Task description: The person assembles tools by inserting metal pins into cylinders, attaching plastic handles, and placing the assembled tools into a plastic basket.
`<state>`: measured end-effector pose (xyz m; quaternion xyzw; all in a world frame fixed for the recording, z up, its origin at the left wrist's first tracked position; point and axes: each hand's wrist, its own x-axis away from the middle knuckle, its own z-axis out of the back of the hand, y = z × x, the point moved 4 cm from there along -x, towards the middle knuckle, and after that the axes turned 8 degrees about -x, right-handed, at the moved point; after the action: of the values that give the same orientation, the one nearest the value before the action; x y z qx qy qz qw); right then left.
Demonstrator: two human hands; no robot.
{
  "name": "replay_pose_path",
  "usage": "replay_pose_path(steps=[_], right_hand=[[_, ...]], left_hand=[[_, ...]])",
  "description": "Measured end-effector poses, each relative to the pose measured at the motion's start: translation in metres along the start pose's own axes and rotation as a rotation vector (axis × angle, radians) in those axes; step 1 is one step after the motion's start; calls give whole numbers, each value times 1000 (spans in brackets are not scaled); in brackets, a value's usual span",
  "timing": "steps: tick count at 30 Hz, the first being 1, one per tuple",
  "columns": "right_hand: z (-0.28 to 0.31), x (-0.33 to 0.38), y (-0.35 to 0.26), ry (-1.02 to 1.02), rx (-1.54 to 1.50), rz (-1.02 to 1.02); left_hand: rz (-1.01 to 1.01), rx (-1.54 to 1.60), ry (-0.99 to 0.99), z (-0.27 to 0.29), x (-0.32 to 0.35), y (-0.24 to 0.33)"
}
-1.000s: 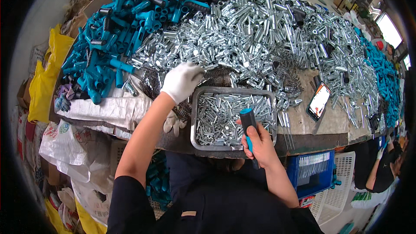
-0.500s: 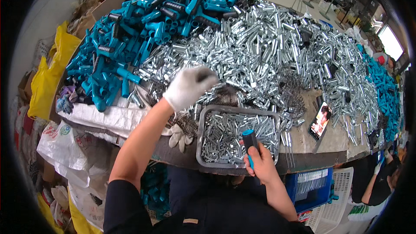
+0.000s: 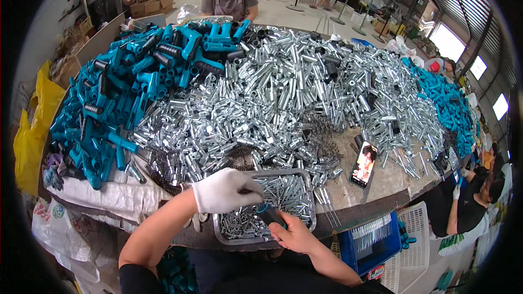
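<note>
In my bare right hand (image 3: 294, 233) is a teal-and-black plastic housing (image 3: 268, 214), tilted with its teal end up and to the left. My left hand (image 3: 224, 191), in a white glove, is just left of that end, its fingers closed in a pinch. Anything between its fingertips is too small to make out. Both hands are over a grey tray (image 3: 217, 228) of small metal pins (image 3: 289, 191) at the table's near edge. Beyond the tray lies a large heap of shiny metal tubes (image 3: 261, 98), with dark coil springs (image 3: 239, 157) at its near side.
Teal housings (image 3: 117, 84) with black grips are piled at the left. On the right lie a lit phone (image 3: 364, 164) and thin metal rods (image 3: 327, 207). A blue crate (image 3: 376, 245) stands below the right edge. One person (image 3: 229, 0) is across the table, another (image 3: 463, 207) far right.
My left hand has come back from the metal heap to the housing's teal end. The right hand has tilted the housing toward it. The view has shifted, showing more of the room.
</note>
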<state>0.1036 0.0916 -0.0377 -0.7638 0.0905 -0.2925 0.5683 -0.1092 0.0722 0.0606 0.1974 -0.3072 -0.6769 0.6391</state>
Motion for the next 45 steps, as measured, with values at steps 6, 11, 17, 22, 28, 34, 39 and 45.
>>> replay_pose_path(steps=[6,11,17,22,28,34,39,45], right_hand=[[9,0,8,61,-62,21],[3,-1,2,28,229,192],[3,8,10,41,-65,162],[6,8,16,57,-128,178],[6,4,9,66,-173,260],[3,6,11,63,-190,278],[2,7,14,105,-94,277],[2,10,13,106,-99,311]], left_hand=[[13,275,-16,-11,-6,1],[-59,-146,8,-20,1,13],[-55,559,-160,-26,9,5],[-1,716,-114,-34,12,7],[83,1273,111,-63,14,18],[101,1003,439,-85,18,17],[47,-66,799,-71,30,30],[269,1195,256,-78,19,4]])
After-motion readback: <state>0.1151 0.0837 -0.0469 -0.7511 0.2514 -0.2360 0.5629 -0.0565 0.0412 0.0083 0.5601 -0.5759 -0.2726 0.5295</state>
